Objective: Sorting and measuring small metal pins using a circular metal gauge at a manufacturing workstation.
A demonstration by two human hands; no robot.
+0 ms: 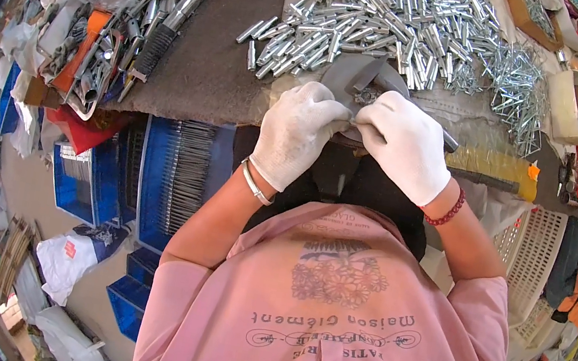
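My left hand [298, 135] and my right hand [409, 141], both in white knit gloves, meet at the near edge of the workbench [210, 37]. Their thumbs and fingers are pinched together, tip to tip. Whatever they hold between them is too small and too covered to make out. Just beyond the fingertips sits a dark grey metal fixture [367, 79], partly covered by my right hand. Behind it spreads a large heap of shiny metal tubes [383, 32]. To the right of that lies a pile of thin metal pins or screws [516, 88].
Hand tools, including a red-and-black bar tool [194, 4] and an orange-handled one [83, 48], crowd the left. Below stands a blue crate [155, 181] of metal rods. A white plastic basket [534, 260] stands at the lower right, and a small carton [568, 105] on the bench's right.
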